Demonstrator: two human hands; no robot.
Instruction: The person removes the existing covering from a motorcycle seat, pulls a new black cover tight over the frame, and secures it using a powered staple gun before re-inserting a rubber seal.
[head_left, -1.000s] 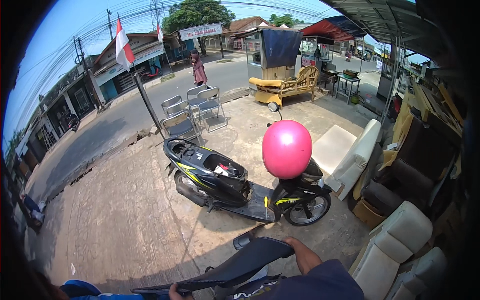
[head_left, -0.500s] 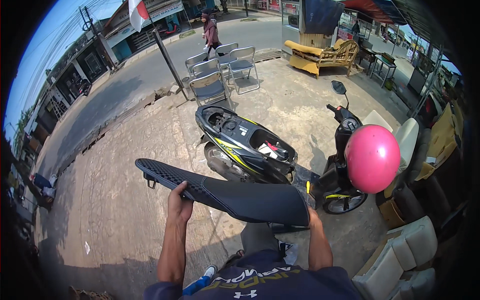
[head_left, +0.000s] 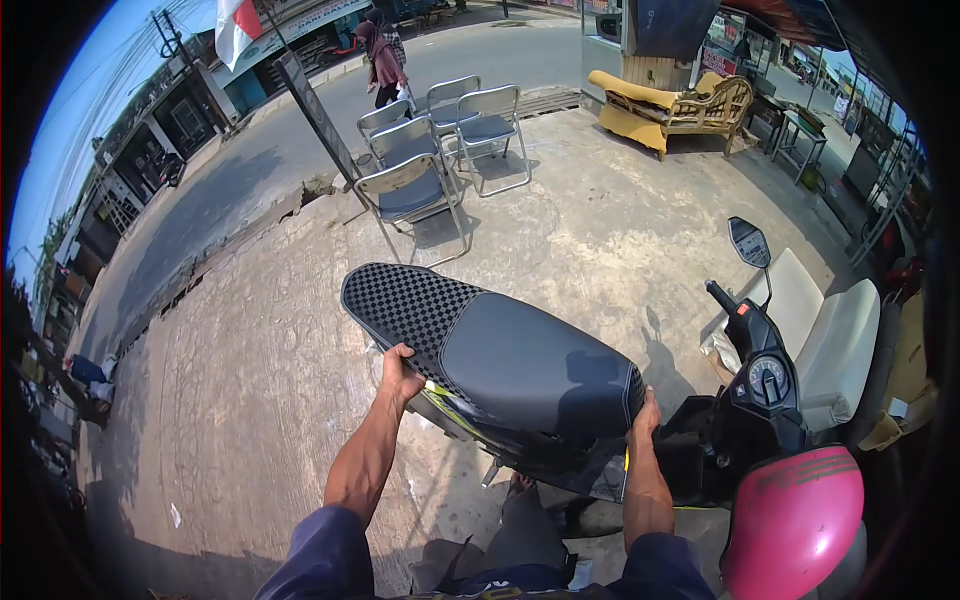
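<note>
A black motor scooter seat (head_left: 535, 355) with a checkered rear part lies over the body of a scooter (head_left: 463, 425), top side up. My left hand (head_left: 400, 374) is closed on its near edge, beside the checkered part. At the front end on the right, my right hand (head_left: 645, 415) grips the seat's edge, its fingers partly hidden. The seat covers the scooter's open storage well. I cannot tell whether it rests on the body or is held just above it.
Handlebars with a round gauge (head_left: 768, 378) and a mirror (head_left: 749, 242) rise at the right. A pink helmet (head_left: 795, 525) hangs near them. Pale seat cushions (head_left: 840, 340) stand beyond. Folding chairs (head_left: 410, 185) and a wooden sofa frame (head_left: 705, 110) are farther off; a person walks by the road.
The seat has moved from in front of me onto the scooter, turning so its top faces up. Both hands moved with it. The scooter's storage well is now covered.
</note>
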